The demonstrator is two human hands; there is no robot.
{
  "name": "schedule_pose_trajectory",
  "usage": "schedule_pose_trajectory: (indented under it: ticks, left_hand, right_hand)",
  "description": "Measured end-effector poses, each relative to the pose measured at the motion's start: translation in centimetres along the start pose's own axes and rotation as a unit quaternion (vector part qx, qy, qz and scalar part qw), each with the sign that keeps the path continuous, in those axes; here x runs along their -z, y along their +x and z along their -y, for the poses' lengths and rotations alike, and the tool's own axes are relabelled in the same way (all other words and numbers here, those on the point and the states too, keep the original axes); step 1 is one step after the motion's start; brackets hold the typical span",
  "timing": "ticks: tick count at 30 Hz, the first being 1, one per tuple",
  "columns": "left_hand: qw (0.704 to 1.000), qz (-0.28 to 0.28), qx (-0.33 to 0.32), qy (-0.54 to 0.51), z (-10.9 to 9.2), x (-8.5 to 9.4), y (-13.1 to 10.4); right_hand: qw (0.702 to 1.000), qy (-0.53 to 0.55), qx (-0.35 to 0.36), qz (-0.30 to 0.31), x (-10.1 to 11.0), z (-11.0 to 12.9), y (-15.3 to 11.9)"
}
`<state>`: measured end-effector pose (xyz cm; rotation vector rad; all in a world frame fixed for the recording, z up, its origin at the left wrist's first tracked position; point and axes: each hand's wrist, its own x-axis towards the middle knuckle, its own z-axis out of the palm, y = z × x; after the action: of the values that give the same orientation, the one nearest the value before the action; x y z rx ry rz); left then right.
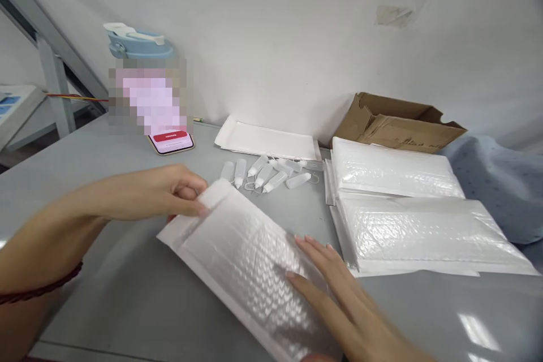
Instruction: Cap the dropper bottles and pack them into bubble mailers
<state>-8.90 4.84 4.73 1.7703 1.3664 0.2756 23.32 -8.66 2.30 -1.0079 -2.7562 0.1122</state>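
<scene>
A white bubble mailer lies slantwise in front of me, its flap end toward the upper left. My left hand pinches that flap end between thumb and curled fingers. Across the mailer's right part, my right hand rests with fingers stretched out and apart, the fingertips near its far edge. Just beyond the mailer lie several small translucent squeeze bottles with white tips and thin loops. Whether anything is inside the mailer is hidden.
Two stacks of bubble mailers, a rear stack and a front stack, sit at the right. Behind them stands an open cardboard box. Another mailer lies by the wall. A phone and a blue container are at the back left.
</scene>
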Motion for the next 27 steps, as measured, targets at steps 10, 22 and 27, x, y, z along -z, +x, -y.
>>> schedule_pose_trajectory:
  ticks: [10,22,27]
  left_hand:
    - [0.940,0.264,0.046,-0.214,-3.0,-8.5,0.0]
    - [0.890,0.320,0.036,-0.323,-4.2,-9.7,-0.7]
    - [0.933,0.269,0.048,-0.233,-3.8,-10.3,-0.3]
  right_hand:
    - [1.000,-0.014,-0.014,-0.004,-4.5,0.8,-0.1]
    - [0.980,0.087,-0.097,-0.150,-5.2,0.9,0.1]
    - [0.983,0.071,-0.079,-0.151,-4.2,0.9,0.6]
